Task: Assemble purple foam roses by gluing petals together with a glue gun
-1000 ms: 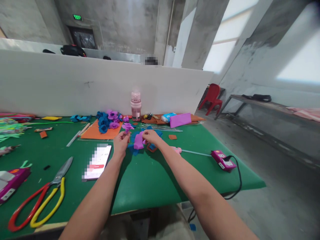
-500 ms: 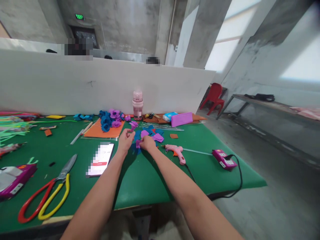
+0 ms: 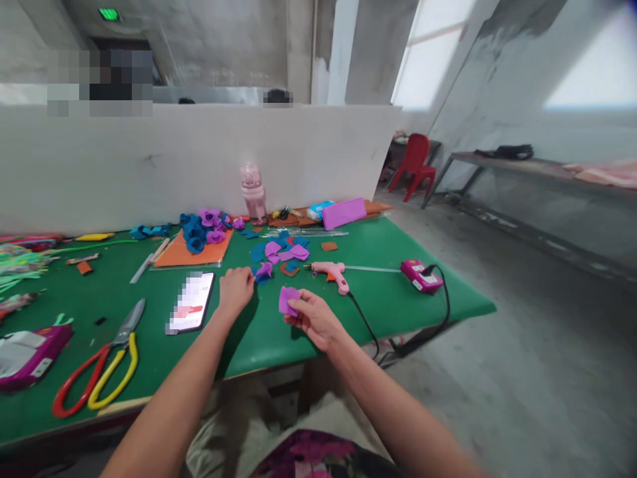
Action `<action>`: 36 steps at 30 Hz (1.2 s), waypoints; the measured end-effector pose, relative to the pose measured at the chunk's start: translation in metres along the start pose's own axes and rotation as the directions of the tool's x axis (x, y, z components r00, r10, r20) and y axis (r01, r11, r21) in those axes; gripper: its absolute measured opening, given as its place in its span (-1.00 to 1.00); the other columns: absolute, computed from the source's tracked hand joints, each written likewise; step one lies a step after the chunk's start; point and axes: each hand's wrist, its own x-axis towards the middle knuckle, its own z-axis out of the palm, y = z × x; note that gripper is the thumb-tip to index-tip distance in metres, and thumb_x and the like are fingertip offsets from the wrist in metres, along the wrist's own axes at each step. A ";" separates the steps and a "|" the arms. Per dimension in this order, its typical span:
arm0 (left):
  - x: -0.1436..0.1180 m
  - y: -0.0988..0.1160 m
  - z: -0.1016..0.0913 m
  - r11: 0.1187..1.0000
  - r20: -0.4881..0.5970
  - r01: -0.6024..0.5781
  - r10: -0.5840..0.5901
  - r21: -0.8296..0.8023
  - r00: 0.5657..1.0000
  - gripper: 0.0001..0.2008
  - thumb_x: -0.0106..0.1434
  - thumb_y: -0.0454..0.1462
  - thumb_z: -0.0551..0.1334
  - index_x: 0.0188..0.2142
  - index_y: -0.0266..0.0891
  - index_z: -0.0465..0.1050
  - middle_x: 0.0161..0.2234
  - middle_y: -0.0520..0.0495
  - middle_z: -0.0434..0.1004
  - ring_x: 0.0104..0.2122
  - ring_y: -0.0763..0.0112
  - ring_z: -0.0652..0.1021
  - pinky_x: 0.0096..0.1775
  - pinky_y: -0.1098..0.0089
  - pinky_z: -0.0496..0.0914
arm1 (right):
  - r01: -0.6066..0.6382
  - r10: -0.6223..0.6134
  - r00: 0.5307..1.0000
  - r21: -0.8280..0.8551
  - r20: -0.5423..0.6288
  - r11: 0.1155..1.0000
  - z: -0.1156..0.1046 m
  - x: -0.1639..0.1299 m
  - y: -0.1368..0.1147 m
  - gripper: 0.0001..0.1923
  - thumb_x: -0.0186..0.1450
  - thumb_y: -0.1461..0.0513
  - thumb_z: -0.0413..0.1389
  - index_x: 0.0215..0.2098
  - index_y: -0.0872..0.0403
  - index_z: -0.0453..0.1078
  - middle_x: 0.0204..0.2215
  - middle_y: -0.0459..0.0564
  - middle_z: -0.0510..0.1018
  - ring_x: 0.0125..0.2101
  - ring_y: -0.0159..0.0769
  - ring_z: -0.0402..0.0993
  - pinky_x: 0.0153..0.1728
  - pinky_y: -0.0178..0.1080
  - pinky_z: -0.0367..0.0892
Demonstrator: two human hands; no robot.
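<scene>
Purple foam, a small cut petal piece [image 3: 287,299], sits pinched in your right hand [image 3: 311,317], held near the green table's [image 3: 279,332] front edge. Your left hand [image 3: 235,288], fingers curled shut, pinches a small purple-and-blue foam flower [image 3: 264,271] beside the phone [image 3: 191,310]. Loose foam petals [image 3: 286,251] lie beyond; the pink glue gun [image 3: 331,272] lies right of them.

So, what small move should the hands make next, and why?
Probably bring the right hand with its purple petal across to the small purple flower pinched by the left hand. The two pieces are apart, the flower looks unfinished, and the pink glue gun lies within reach just beyond.
</scene>
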 end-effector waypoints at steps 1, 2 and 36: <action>-0.006 -0.002 -0.002 1.000 -0.012 0.004 -0.005 -0.022 1.000 -0.82 0.19 -0.21 0.08 -0.35 -0.22 0.41 -0.31 -0.24 0.48 -0.25 0.07 0.43 -0.27 0.23 0.24 | -0.026 0.026 1.000 0.029 0.011 0.999 0.000 -0.015 0.005 -0.63 -0.10 0.16 0.31 -0.43 0.08 0.24 -0.53 -0.17 0.46 -0.60 -0.51 0.36 -0.47 -0.35 0.36; -0.013 -0.003 -0.005 0.998 -0.037 -0.002 0.000 -0.056 0.999 -0.80 0.18 -0.19 0.10 -0.30 -0.22 0.42 -0.28 -0.24 0.48 -0.23 0.08 0.42 -0.24 0.22 0.24 | -0.046 0.045 0.999 0.045 0.017 0.998 0.000 -0.028 0.011 -0.63 -0.10 0.16 0.31 -0.44 0.08 0.25 -0.54 -0.18 0.45 -0.60 -0.52 0.35 -0.48 -0.36 0.35; -0.216 0.072 -0.017 0.097 0.556 0.576 -0.176 -0.812 0.813 -0.81 0.04 -0.20 0.29 -0.49 -0.25 0.34 -0.65 0.12 0.25 -0.65 0.59 0.25 -0.58 0.53 0.15 | -0.165 0.163 0.986 0.112 0.028 0.980 -0.013 -0.106 0.067 -0.81 0.08 0.11 0.21 -0.47 0.06 0.40 -0.55 -0.15 0.40 -0.51 -0.45 0.26 -0.42 -0.38 0.20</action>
